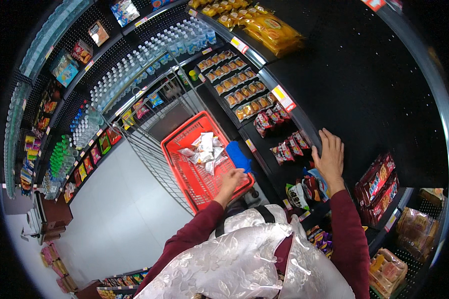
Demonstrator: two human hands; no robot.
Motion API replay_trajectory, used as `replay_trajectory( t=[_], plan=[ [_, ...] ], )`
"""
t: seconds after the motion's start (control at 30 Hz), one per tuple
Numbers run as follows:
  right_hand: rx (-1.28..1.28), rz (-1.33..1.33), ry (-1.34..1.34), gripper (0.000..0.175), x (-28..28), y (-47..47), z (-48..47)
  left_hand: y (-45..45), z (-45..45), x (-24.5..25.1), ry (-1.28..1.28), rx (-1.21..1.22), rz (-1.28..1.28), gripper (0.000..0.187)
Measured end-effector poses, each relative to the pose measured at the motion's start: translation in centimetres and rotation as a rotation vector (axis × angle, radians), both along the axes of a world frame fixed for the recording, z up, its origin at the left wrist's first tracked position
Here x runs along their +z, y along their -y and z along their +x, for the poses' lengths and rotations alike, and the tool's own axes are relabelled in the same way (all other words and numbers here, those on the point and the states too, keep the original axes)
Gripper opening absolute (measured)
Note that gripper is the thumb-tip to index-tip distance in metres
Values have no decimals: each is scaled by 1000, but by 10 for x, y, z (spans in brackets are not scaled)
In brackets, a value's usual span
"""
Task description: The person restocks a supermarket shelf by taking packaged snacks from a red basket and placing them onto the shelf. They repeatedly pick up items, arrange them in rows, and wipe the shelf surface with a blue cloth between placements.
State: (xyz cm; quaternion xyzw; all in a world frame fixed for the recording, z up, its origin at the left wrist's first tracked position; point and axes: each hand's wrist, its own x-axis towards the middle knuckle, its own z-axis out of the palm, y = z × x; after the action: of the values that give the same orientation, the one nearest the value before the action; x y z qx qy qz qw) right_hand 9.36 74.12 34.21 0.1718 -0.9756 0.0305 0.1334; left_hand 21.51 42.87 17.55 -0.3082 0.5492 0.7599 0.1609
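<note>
My left hand (232,183) is over the near right corner of a red plastic shopping basket (190,187), its fingers close to a blue cloth (238,157) draped on the basket's edge. Whether the fingers touch or pinch anything is hard to tell. Several small white plastic packets (205,151) lie in the basket, which sits at a wire shopping cart (146,157). My right hand (330,159) rests with its fingers extended on the front edge of a black shelf (359,93), holding nothing. Below that edge lie red-and-white snack packs (282,153).
Packaged round pastries (243,89) stand in rows on the lower shelf, yellow bags (273,31) above. Dark red boxes (376,187) are right of my right hand. Shelves of water bottles (134,63) curve along the far left, and a brown table (54,215) stands beyond the pale floor.
</note>
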Motion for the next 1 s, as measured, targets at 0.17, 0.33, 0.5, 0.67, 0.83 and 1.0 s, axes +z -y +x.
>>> replay_trajectory(
  t=[0.17, 0.33, 0.5, 0.67, 0.83, 1.0],
  plan=[
    [21, -75, -28, 53, 3, 3, 0, -39, -4, 45, -129, -356, -49, 31],
    [72, -327, -33, 50, 21, 8, 16, -79, -26, 93, -317, -471, -42, 24],
    [67, -662, -52, 46, 63, 3, 93, -122, -47, 156, -532, -520, -10, 25],
    [-328, -899, -128, 51, 95, -32, 149, -179, -55, 205, -713, -663, 39, 26],
    [-502, -579, -274, 50, 101, -64, 165, -240, -60, 216, -928, -804, -66, 43],
    [-550, -639, -176, 51, 91, -73, 163, -280, -69, 201, -900, -844, -212, 51]
  ],
)
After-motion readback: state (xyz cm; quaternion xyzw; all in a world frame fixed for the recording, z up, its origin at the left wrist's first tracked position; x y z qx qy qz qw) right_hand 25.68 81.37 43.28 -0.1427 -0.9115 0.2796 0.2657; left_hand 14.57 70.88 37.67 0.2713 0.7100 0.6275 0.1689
